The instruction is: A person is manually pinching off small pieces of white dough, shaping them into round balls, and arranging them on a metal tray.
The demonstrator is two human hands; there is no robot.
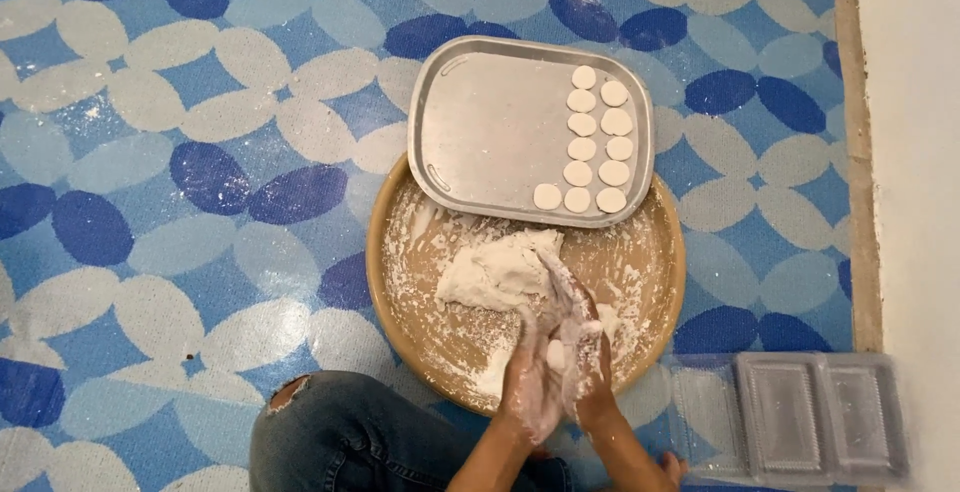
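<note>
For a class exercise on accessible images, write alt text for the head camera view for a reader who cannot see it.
Seen from above, a person's floury left hand and right hand press a small piece of dough between the palms over a round tray holding a dough lump. A metal tray behind holds two rows of dough discs. Clear plastic boxes lie at right on a blue patterned floor.

So the floor [200,152] is covered in a vinyl sheet with a blue pattern: overlapping ovals in dark blue, pale blue and off-white making petal shapes. It's kinda glossy too, with a bright glare spot near the left-middle where the overhead light bounces off. White powder is dusted over it at the far left. Down the right side runs a tan strip [858,152], and past that a plain white wall [915,152].
</note>
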